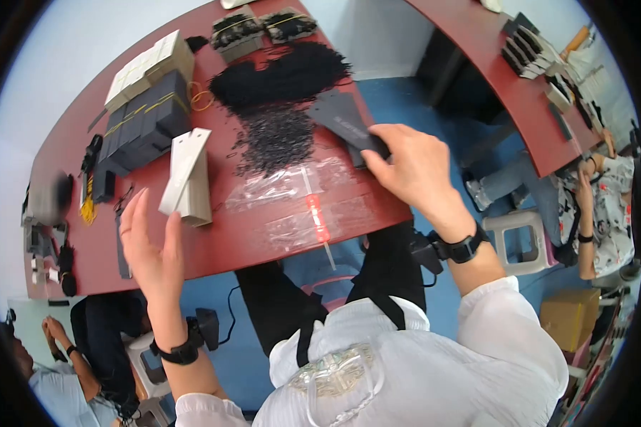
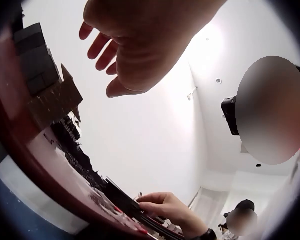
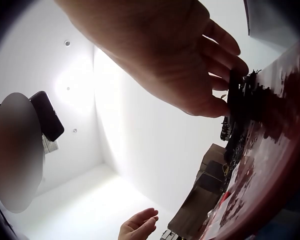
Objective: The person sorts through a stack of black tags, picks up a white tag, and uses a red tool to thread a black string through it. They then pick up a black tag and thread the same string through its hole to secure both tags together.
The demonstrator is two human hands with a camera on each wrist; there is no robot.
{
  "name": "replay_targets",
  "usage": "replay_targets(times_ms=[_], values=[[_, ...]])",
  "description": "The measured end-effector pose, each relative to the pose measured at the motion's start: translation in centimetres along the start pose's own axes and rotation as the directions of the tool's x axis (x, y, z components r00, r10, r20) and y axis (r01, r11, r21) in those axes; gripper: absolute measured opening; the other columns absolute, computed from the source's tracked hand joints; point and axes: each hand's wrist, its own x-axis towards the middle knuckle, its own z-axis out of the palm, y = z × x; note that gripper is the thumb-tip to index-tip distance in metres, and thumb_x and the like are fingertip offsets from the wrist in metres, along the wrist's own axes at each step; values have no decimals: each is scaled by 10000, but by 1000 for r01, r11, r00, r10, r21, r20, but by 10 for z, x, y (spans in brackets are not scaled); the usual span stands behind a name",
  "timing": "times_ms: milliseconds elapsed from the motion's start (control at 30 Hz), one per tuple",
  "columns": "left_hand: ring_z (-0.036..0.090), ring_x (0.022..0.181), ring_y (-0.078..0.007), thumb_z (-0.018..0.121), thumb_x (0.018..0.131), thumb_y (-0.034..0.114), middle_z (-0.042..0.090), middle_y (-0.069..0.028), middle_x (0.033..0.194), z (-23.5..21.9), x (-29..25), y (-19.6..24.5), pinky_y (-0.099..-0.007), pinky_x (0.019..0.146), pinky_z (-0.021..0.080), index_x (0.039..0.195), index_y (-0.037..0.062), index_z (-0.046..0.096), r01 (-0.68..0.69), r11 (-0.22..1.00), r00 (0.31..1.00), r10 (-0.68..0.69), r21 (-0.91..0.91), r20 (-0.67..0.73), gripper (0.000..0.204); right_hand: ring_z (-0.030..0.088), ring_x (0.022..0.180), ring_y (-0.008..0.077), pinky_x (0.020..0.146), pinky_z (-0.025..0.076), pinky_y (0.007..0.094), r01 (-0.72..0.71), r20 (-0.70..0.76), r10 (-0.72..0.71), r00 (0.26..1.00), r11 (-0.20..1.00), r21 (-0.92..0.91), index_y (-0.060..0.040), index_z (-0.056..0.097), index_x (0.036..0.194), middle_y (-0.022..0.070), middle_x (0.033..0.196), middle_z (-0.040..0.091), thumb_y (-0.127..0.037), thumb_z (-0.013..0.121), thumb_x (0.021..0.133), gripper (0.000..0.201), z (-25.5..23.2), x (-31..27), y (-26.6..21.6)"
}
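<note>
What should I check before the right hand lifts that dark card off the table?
1. Right hand grips the dark card: ok, fingers pinch its near end.
2. Left hand free: ok, open, holding nothing.
3. Card clear of the black string pile: cannot tell, its far tip lies at the pile's edge.
4. Small black pieces off the card: ok.
5. Clear bags within reach: ok, between both hands.
6. White card stack steady: ok, beside the left hand.

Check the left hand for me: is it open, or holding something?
Open and empty. The left hand hangs above the table edge with fingers straight and spread, just short of the white card stack, touching nothing.
</note>
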Motion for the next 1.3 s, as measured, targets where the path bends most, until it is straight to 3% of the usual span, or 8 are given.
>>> replay_targets(times_ms=[333, 433, 667, 733, 900, 1067, 1233, 1300], values=[[598, 840, -132, 657, 795, 34, 641, -97, 955, 14, 12, -29, -255, 751, 477, 1162, -12, 567, 377, 869, 922, -323, -319, 212, 381, 643, 665, 238, 612, 515, 324, 58, -194, -12, 981, 971, 232, -68, 649, 992, 102, 839, 664, -86, 675, 727, 267, -7, -5, 9], [564, 805, -89, 649, 803, 17, 618, -46, 927, 14, 18, -30, -219, 720, 464, 1171, -11, 564, 436, 782, 899, -357, -446, 254, 379, 596, 734, 66, 631, 502, 223, -228, 134, 229, 964, 454, 861, -4, 629, 1046, 17, 861, 632, 7, 624, 814, 232, -5, -18, 13], [565, 814, -75, 546, 883, -9, 594, -48, 997, 2, 15, -48, -188, 716, 450, 1232, -26, 510, 548, 463, 831, -399, -697, 388, 351, 587, 786, 69, 665, 524, 234, -646, 647, 26, 762, -31, 762, 1, 591, 1041, 9, 903, 592, -6, 601, 842, 199, -21, -89, 7], [555, 816, -85, 556, 879, -6, 598, -50, 959, -6, 9, -38, -210, 725, 448, 1206, -51, 523, 541, 237, 821, -356, -807, 446, 331, 586, 794, 73, 674, 529, 241, -732, 729, -63, 681, -51, 680, 1, 570, 1022, 15, 896, 590, -5, 592, 849, 175, -12, -120, -1], [588, 927, -140, 518, 906, 6, 605, -94, 1053, -16, -19, 1, -253, 776, 477, 1220, -66, 498, 553, 121, 800, -351, -824, 486, 323, 600, 780, 90, 671, 523, 245, -792, 790, -55, 611, -31, 610, 14, 533, 969, 53, 860, 613, -21, 567, 868, 112, 22, -170, -16], [589, 1010, -178, 470, 924, 5, 578, -143, 1157, -15, -52, 7, -297, 858, 479, 1222, -55, 486, 543, 87, 830, -205, -836, 518, 304, 616, 698, 89, 650, 508, 250, -720, 745, -29, 666, 236, 653, 21, 521, 979, 62, 801, 652, -36, 556, 865, 132, 29, -182, -19], [593, 921, -142, 513, 911, 15, 597, -107, 1073, -6, -78, 29, -258, 789, 480, 1162, -47, 518, 589, 30, 789, -239, -807, 567, 259, 600, 824, 76, 737, 536, 255, -729, 760, -41, 649, 251, 637, 29, 556, 1073, 55, 917, 634, -15, 508, 901, 184, 43, -193, -20], [588, 914, -122, 505, 918, 25, 595, -86, 1078, -2, -85, 34, -246, 783, 476, 1166, -27, 516, 625, 22, 770, -182, -780, 612, 253, 608, 681, 87, 641, 502, 248, -681, 693, 20, 721, 209, 702, 1, 591, 1013, 49, 785, 641, -50, 516, 887, 155, 48, -196, -25]])
